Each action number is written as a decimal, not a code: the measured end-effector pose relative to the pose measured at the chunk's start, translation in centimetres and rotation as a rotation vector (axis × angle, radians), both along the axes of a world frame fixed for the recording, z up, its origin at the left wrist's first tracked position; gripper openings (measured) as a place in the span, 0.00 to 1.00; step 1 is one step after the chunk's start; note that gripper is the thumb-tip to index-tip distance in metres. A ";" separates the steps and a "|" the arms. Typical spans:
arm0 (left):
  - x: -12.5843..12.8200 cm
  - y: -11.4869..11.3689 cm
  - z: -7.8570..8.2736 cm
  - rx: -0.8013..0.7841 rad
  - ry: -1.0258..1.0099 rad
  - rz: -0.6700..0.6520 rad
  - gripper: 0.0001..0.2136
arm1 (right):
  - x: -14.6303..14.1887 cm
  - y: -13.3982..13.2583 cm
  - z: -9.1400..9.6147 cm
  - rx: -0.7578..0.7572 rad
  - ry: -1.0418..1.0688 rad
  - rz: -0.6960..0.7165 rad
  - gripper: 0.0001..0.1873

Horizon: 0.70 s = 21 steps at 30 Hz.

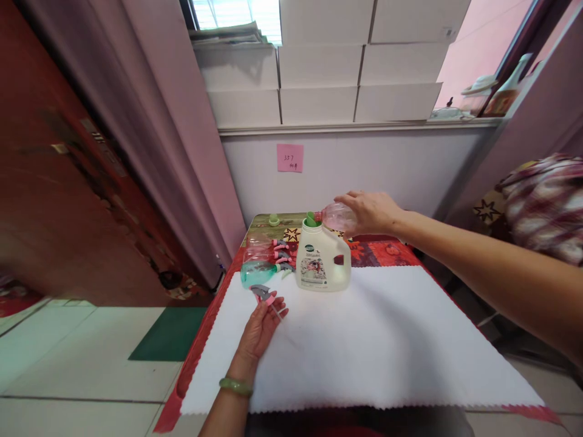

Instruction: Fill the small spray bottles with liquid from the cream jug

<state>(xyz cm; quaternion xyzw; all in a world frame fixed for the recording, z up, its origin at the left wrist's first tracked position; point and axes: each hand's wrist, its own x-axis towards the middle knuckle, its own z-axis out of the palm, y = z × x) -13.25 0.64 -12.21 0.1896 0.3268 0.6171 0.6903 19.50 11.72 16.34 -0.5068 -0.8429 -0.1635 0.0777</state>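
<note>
My right hand (367, 212) grips a clear pink bottle (337, 214), tipped on its side with its neck at the green spout (311, 219) of a big pale jug (307, 261). The jug stands upright and has a handle and a printed label. In my left hand (263, 325) is a grey and pink spray head (264, 295), its thin tube pointing down to the right. Beyond that hand lie several spray bottles on their sides: a green one (257, 274) nearest, and pinkish ones (259, 241) behind it. Whether liquid flows from the tipped bottle I cannot tell.
A white cloth (364, 352) covers most of the table over a red patterned cover (387, 254). A green cap (274, 220) sits at the back left. White boxes (319, 67) are stacked on the sill behind, and a pink note (290, 158) is stuck to the wall.
</note>
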 end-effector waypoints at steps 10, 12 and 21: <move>1.1 0.1 4.0 -0.059 -0.035 0.169 0.10 | 1.4 -8.3 -11.8 -0.185 1.087 -0.066 0.43; 1.2 0.4 6.0 -0.039 -0.048 0.240 0.10 | 1.0 -11.4 -14.9 -0.328 1.220 -0.097 0.39; 3.5 0.9 14.9 0.094 -0.060 0.441 0.11 | -1.1 -19.5 -20.8 -0.540 1.083 -0.207 0.40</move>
